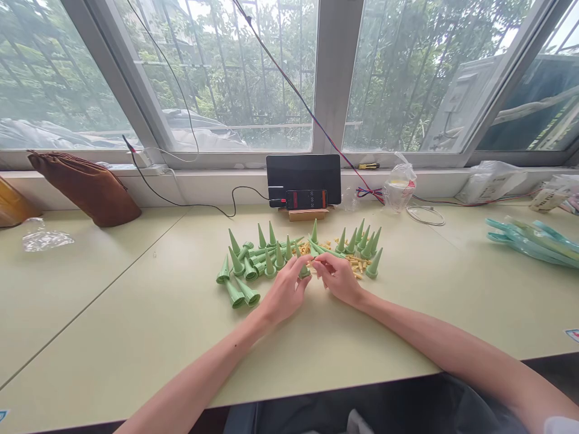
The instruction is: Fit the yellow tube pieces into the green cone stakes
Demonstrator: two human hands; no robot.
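Smooth green plastic cone (304,272), before phone (307,199): gripped by left hand (286,289), tip up, long axis near-upright. Right hand (340,278): fingers curled, contents unclear.

At the middle of the far edge of the tabletop (108,343), a black tablet (303,169) stands upright behind a phone (301,199) on a small cardboard stand (308,215), with a black cable (181,205) running left from the phone. Left along that edge sits a brown pouch (85,190), with crumpled clear plastic (47,240) nearer the front; right of the tablet stand a bagged clear cup (400,188) and a coiled white cable (425,215). Teal plastic items (534,241) lie farther right, and a yellow-and-black cutter (368,166) rests on the windowsill (217,181) beyond the edge.
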